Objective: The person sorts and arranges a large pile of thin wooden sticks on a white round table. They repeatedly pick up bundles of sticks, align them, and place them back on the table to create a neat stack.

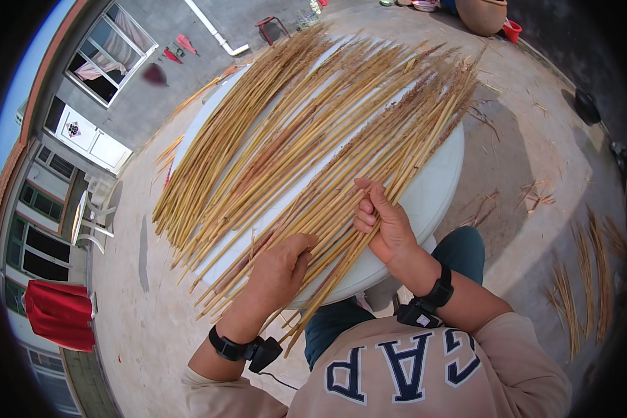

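Long dry tan stalks with feathery brown heads [313,150] lie in several loose bundles across a white round table [435,184]. Their heads point to the far side, the cut ends toward me. My right hand [386,223] curls around a few stalks of the nearest bundle [404,164], with the thumb on top. My left hand [279,268] is over the lower ends of the same bundle. Its fingers are bent and the thumb is close to the index finger; what sits between them is hidden. Black bands with small devices circle both wrists.
More stalks [592,272] lie on the concrete ground at the right, with scattered scraps nearer the table. A white chair [90,221] and a red cloth [59,315] are at the left. A dark red stool [272,29], a large clay pot [481,15] and a red bucket [512,30] stand behind.
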`<state>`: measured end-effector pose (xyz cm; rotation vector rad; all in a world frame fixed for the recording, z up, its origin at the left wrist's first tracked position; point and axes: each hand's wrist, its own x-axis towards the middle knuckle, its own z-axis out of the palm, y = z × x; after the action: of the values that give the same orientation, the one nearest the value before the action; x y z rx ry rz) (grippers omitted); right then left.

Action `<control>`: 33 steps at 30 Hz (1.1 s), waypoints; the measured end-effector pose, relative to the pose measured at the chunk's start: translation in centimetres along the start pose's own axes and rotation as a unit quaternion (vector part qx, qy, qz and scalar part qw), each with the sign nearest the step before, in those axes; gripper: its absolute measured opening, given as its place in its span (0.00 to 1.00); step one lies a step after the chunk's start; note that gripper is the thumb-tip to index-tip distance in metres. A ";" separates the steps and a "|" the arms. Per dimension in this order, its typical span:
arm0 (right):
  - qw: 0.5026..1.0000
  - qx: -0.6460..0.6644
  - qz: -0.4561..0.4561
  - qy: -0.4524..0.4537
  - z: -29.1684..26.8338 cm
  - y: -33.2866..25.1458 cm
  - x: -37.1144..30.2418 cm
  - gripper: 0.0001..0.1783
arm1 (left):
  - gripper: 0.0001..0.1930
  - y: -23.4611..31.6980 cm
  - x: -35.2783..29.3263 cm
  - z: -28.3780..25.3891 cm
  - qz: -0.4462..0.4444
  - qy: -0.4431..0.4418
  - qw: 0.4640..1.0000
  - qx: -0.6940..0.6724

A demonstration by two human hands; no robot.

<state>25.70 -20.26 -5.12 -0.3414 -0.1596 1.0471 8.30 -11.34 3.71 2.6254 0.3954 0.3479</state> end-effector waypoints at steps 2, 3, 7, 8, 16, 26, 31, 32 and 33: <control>1.000 -0.003 0.015 0.013 -0.2 0.0 0.0 0.17 | 0.11 0.5 -0.5 -0.7 -0.026 -0.036 0.999 -0.016; 1.000 -0.005 0.023 0.018 -0.3 0.0 0.0 0.17 | 0.12 0.5 -0.7 -1.0 -0.040 -0.054 0.997 -0.024; 0.999 -0.005 -0.005 0.041 -0.1 0.3 0.0 0.16 | 0.10 -0.4 -1.8 -2.0 -0.077 -0.092 0.989 -0.092; 0.999 -0.009 -0.012 0.051 0.1 0.4 0.0 0.16 | 0.10 -0.8 -2.0 -2.0 -0.080 -0.098 0.986 -0.106; 0.998 -0.055 -0.013 0.039 -0.2 0.2 -0.2 0.16 | 0.18 -5.7 -0.7 -3.8 -0.106 -0.042 0.986 -0.119; 0.998 -0.033 -0.027 0.040 0.0 0.5 0.1 0.16 | 0.34 -12.3 -0.7 -0.9 -0.110 -0.062 0.977 0.173; 1.000 -0.016 -0.018 0.010 -0.5 0.5 0.1 0.17 | 0.37 -11.3 -0.2 -1.2 -0.081 -0.056 0.981 0.165; 1.000 -0.009 -0.016 0.009 -0.5 0.5 0.1 0.17 | 0.37 -11.2 -0.1 -1.2 -0.073 -0.026 0.982 0.169; 1.000 -0.002 -0.016 0.007 -0.5 0.4 0.1 0.17 | 0.36 -11.5 -0.3 -1.0 -0.080 -0.039 0.981 0.172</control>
<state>25.55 -20.03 -5.70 -0.3481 -0.1534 1.0131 5.24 -1.24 -0.89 2.9025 0.6893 0.1299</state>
